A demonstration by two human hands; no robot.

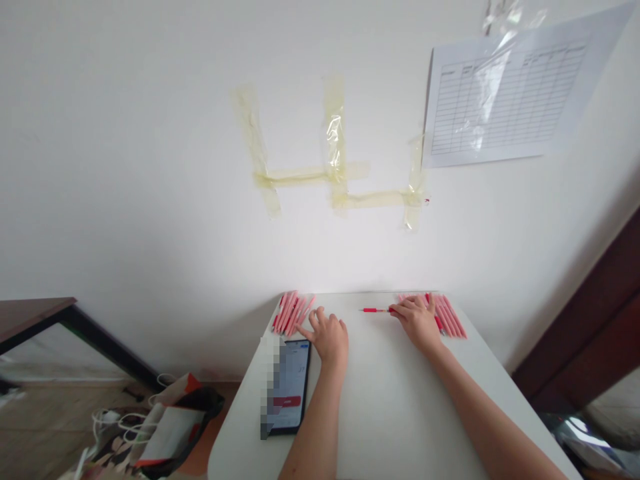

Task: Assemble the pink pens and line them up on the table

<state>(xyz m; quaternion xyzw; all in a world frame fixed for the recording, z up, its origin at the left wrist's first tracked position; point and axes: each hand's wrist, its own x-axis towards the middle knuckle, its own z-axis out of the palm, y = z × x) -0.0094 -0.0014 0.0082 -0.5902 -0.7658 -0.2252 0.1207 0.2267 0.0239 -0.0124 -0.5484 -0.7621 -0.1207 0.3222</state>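
My left hand (327, 335) rests on a white table (390, 407), fingers spread, fingertips touching a pile of several pink-red pens (290, 312) at the far left. My right hand (417, 320) pinches the end of a single red pen (375, 310) that lies flat and points left. Its palm lies over a second pile of pink-red pens (450, 317) at the far right.
A phone (291, 385) with a lit screen lies at the table's left edge. The white wall behind carries yellowed tape strips (334, 143) and a printed sheet (505, 100). A dark table (45, 317) stands left, bags and cables (160, 427) lie on the floor, and brown woodwork (595, 320) is right.
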